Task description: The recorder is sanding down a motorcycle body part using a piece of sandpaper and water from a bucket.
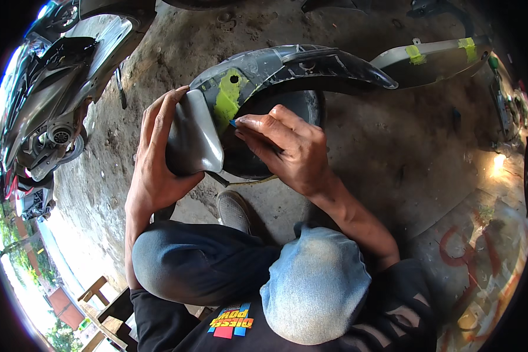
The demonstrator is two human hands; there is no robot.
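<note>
A curved dark plastic motorcycle fender (255, 66) lies across a round black tub (319, 105). Yellow-green filler or paint (227, 99) covers a patch around a small round hole in the fender. My left hand (158, 154) grips the fender's broad grey end, fingers on its far edge and thumb at the near edge. My right hand (290, 147) pinches a small blue piece (233, 123) between thumb and fingertips, at the lower edge of the yellow-green patch. Most of that piece is hidden by the fingers, so its kind cannot be told.
Another grey body panel with yellow-green patches (440, 66) lies at the upper right. Motorcycles (48, 110) stand at the left. A wooden frame (99, 317) is at the lower left. My shoe (233, 211) rests on the concrete floor below the tub. A paint-marked sheet (475, 264) lies lower right.
</note>
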